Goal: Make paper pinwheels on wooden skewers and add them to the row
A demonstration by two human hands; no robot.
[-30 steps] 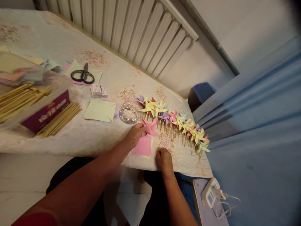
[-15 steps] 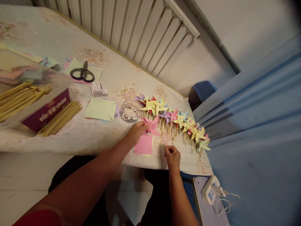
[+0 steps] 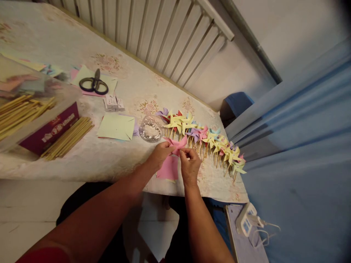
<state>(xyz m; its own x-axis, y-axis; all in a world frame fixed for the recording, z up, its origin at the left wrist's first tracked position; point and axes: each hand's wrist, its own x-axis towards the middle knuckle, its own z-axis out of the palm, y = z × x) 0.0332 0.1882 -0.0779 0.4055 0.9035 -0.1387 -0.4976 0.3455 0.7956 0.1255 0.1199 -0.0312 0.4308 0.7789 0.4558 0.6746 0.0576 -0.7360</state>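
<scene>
Purple box (image 3: 49, 128) far left of the pink pinwheel carries pale print, too blurred to read; small white boxes (image 3: 113, 103) also bear marks, unreadable. Left hand (image 3: 159, 154) grip closed on the pink pinwheel (image 3: 175, 144), pinching its left side; right hand (image 3: 189, 164) grip closed on its centre with fingertips. Pinwheel is held just above the bench (image 3: 117, 160) near the front edge, face up, vanes spread flat; no long axis discernible. Pink paper square (image 3: 168, 168) lies directly below it. Row of finished pinwheels (image 3: 208, 140) runs right of it, sticks pointing toward the front edge. Clear dish (image 3: 150, 130) just left. Open cloth lies left of the dish
</scene>
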